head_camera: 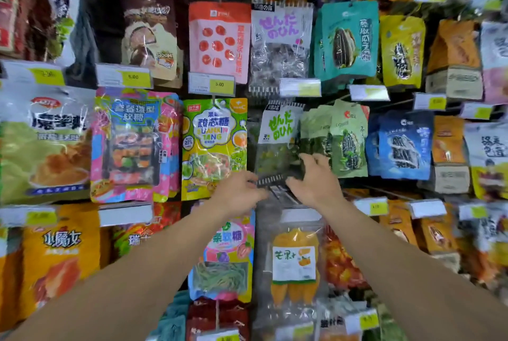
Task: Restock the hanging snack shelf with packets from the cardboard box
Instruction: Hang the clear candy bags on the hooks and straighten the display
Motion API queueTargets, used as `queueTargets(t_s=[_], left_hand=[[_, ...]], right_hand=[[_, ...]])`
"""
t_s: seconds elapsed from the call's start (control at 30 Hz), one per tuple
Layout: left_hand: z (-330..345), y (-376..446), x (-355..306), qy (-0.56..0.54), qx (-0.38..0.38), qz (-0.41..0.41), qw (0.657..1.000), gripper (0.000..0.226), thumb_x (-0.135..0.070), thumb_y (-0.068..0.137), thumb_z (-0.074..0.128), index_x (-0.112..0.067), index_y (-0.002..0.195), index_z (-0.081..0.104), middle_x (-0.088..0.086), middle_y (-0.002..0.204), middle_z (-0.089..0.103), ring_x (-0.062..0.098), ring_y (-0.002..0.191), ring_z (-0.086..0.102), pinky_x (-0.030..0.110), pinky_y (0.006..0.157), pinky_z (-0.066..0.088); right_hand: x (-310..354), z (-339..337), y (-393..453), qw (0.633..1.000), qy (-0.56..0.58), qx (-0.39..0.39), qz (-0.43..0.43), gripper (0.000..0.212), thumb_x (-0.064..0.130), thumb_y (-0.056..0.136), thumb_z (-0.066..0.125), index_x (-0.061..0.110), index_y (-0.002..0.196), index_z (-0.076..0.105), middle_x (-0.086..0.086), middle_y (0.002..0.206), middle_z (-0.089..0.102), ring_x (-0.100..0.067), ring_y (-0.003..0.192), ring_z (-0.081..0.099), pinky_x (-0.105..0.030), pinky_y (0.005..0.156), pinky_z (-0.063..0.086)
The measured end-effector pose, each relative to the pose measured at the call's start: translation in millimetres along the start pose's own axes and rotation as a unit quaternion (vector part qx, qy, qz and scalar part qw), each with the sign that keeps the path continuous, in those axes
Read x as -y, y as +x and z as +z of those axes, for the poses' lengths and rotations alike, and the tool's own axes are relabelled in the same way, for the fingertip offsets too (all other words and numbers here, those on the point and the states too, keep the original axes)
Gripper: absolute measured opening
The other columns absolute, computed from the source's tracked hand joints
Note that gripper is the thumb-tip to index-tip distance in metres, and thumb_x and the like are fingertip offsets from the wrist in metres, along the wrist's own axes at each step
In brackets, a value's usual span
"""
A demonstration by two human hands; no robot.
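A clear snack packet with green lettering [277,137] hangs in the middle row of the hanging snack shelf. Both my hands are raised to its lower end. My left hand [237,195] pinches the packet's black-and-white striped bottom edge from the left. My right hand [314,178] grips the same bottom edge from the right, fingers curled up over the packet's lower part. A matching packet with purple lettering [280,44] hangs one row above. The cardboard box is out of view.
Packets crowd every hook: a yellow-green candy bag [214,148] to the left, green seed bags [346,140] to the right, a mango packet [295,263] below. Yellow price tags [211,84] stick out along the rails.
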State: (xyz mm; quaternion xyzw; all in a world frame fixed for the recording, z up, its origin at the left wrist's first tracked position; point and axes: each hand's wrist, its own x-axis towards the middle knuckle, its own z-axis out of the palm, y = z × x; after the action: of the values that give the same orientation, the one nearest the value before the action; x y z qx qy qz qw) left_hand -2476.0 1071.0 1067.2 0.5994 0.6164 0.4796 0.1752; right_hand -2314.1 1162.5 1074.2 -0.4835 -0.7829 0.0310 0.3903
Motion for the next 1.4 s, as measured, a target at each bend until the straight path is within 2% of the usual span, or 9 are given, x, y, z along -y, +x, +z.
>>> queueTargets(t_s=[0.07, 0.3, 0.37, 0.5, 0.7, 0.87, 1.07, 1.2, 1.4], left_hand=[[-7.5, -20.7, 7.1, 0.019, 0.003, 0.024, 1.0, 0.047, -0.034, 0.066, 0.068, -0.016, 0.11, 0.063, 0.009, 0.105, 0.072, 0.028, 0.087, 0.066, 0.043, 0.085, 0.057], [-22.2, -106.9, 46.9, 0.074, -0.024, 0.038, 0.996, 0.038, -0.017, 0.092, 0.064, -0.011, 0.129, 0.061, 0.003, 0.114, 0.066, 0.011, 0.101, 0.06, 0.008, 0.066, 0.038], [-26.5, -142.5, 65.0, 0.089, -0.025, 0.031, 0.995, 0.039, -0.022, 0.091, 0.065, -0.012, 0.129, 0.061, 0.001, 0.118, 0.065, 0.012, 0.11, 0.06, 0.002, 0.074, 0.04], [-27.1, -204.7, 106.1, 0.14, -0.016, 0.0, 0.99, 0.048, -0.036, 0.086, 0.067, -0.016, 0.13, 0.062, 0.001, 0.131, 0.064, 0.016, 0.122, 0.059, 0.026, 0.103, 0.041], [-33.9, -323.2, 169.9, 0.218, 0.045, -0.041, 0.974, 0.049, -0.035, 0.092, 0.061, -0.019, 0.138, 0.055, 0.006, 0.133, 0.062, 0.024, 0.122, 0.058, 0.032, 0.102, 0.035], [-60.8, -408.9, 224.1, 0.23, 0.095, -0.072, 0.966, 0.054, -0.04, 0.091, 0.058, -0.019, 0.141, 0.052, 0.007, 0.132, 0.063, 0.026, 0.118, 0.06, 0.031, 0.093, 0.045], [-113.9, -472.7, 298.3, 0.233, 0.127, -0.116, 0.957, 0.049, -0.03, 0.094, 0.059, -0.023, 0.141, 0.05, 0.009, 0.117, 0.069, 0.018, 0.073, 0.066, 0.03, 0.077, 0.048], [-167.6, -507.8, 359.2, 0.229, 0.113, -0.137, 0.957, 0.051, -0.034, 0.092, 0.061, -0.023, 0.141, 0.051, 0.008, 0.126, 0.065, 0.03, 0.11, 0.063, 0.034, 0.087, 0.049], [-267.6, -572.7, 464.8, 0.212, 0.164, -0.198, 0.943, 0.055, -0.037, 0.094, 0.057, -0.023, 0.146, 0.044, 0.004, 0.14, 0.056, 0.024, 0.111, 0.063, 0.031, 0.089, 0.047]], right_hand=[[12.5, -0.6, -22.4, 1.0, -0.004, 0.004, 0.002, 0.067, 0.04, 0.092, 0.061, 0.019, 0.15, 0.037, -0.006, 0.154, 0.026, -0.033, 0.124, 0.052, -0.037, 0.099, 0.046], [50.2, 14.1, -135.9, 0.998, -0.04, 0.035, -0.016, 0.065, 0.045, 0.088, 0.057, 0.016, 0.145, 0.043, -0.01, 0.144, 0.039, -0.037, 0.124, 0.053, -0.048, 0.099, 0.047], [60.8, 25.6, -179.0, 0.996, -0.065, 0.056, -0.018, 0.064, 0.045, 0.089, 0.057, 0.013, 0.143, 0.043, -0.014, 0.142, 0.042, -0.038, 0.126, 0.05, -0.046, 0.1, 0.046], [75.7, 52.4, -257.6, 0.991, -0.069, 0.115, -0.012, 0.062, 0.036, 0.092, 0.06, 0.011, 0.145, 0.041, -0.015, 0.143, 0.041, -0.037, 0.129, 0.047, -0.041, 0.103, 0.043], [97.4, 103.9, -384.3, 0.974, -0.078, 0.208, 0.045, 0.059, 0.041, 0.091, 0.058, 0.016, 0.142, 0.043, -0.01, 0.141, 0.043, -0.039, 0.128, 0.046, -0.043, 0.105, 0.042], [127.4, 142.5, -466.6, 0.955, -0.065, 0.283, 0.056, 0.062, 0.04, 0.093, 0.055, 0.015, 0.147, 0.038, -0.005, 0.148, 0.035, -0.033, 0.134, 0.037, -0.043, 0.11, 0.039], [183.6, 201.4, -523.6, 0.934, -0.076, 0.344, 0.062, 0.062, 0.039, 0.094, 0.056, 0.016, 0.148, 0.038, -0.005, 0.149, 0.035, -0.031, 0.136, 0.034, -0.043, 0.11, 0.039], [238.0, 254.1, -554.9, 0.921, -0.081, 0.375, 0.067, 0.062, 0.04, 0.091, 0.057, 0.017, 0.146, 0.041, -0.004, 0.148, 0.036, -0.031, 0.135, 0.038, -0.042, 0.106, 0.042], [348.9, 362.9, -611.1, 0.896, -0.08, 0.433, 0.063, 0.064, 0.04, 0.093, 0.055, 0.013, 0.148, 0.038, -0.01, 0.148, 0.036, -0.034, 0.133, 0.04, -0.039, 0.105, 0.041]])
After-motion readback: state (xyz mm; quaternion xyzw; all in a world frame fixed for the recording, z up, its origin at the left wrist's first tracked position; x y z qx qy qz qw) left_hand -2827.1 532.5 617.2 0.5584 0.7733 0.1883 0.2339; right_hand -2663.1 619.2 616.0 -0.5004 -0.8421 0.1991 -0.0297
